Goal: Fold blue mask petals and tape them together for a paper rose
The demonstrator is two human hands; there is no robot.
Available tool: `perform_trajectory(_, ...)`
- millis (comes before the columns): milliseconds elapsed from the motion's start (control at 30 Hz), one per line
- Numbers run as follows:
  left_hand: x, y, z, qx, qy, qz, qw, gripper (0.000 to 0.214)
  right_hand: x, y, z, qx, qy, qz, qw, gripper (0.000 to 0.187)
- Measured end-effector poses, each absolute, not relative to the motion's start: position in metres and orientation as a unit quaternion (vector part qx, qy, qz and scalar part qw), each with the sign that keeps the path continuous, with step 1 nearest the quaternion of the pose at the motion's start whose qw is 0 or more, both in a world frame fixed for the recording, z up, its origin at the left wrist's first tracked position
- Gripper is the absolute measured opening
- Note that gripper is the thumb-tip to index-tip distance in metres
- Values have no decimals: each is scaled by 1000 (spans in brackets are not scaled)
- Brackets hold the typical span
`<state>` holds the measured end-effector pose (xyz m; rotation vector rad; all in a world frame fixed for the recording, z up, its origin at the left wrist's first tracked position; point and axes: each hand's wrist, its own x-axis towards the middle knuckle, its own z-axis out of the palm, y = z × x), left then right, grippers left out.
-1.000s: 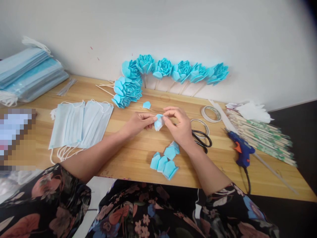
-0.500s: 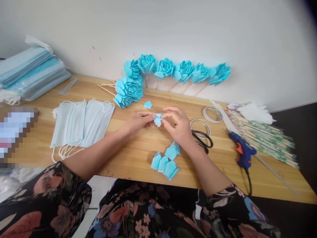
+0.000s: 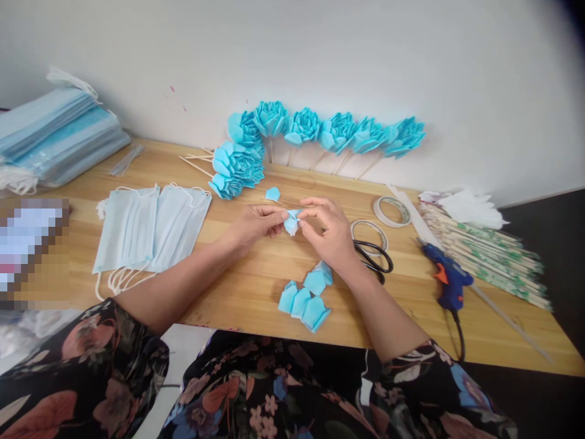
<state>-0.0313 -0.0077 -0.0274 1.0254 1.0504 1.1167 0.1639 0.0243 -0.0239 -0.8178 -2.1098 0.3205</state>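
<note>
Between my two hands is a small folded blue petal (image 3: 291,223), pale at its lower tip. My left hand (image 3: 264,221) pinches its left side between thumb and fingers. On the other side, my right hand (image 3: 325,230) grips it with thumb and forefinger, the remaining fingers raised a little. A single flat blue petal (image 3: 273,194) lies just beyond my hands. Nearer to me, several folded blue petals (image 3: 304,305) rest on the wooden table (image 3: 228,299), partly by my right wrist.
Blue flowers on sticks (image 3: 305,125) lean along the wall. Face masks (image 3: 150,228) lie at left, with packed masks (image 3: 59,134) behind. To the right are black-handled scissors (image 3: 377,259), a tape roll (image 3: 392,211), a blue glue gun (image 3: 445,277) and wrapped sticks (image 3: 489,250).
</note>
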Motion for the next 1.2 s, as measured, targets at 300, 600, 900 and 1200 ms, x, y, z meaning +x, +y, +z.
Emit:
perform_trajectory(300,-32,-9,-28,446,440,496,600,37,165,27,-26,-320,-842,117,417,13)
perform_trajectory(600,-31,-6,-26,412,473,524,576,27,164,23,-23,-352,-771,291,444,18)
perform_trajectory(900,-31,-6,-31,411,458,542,572,27,160,24,-26,-370,-617,600,351,34)
perform_trajectory(1200,-28,-8,-31,436,444,531,575,36,157,22,-21,-402,-600,572,389,22)
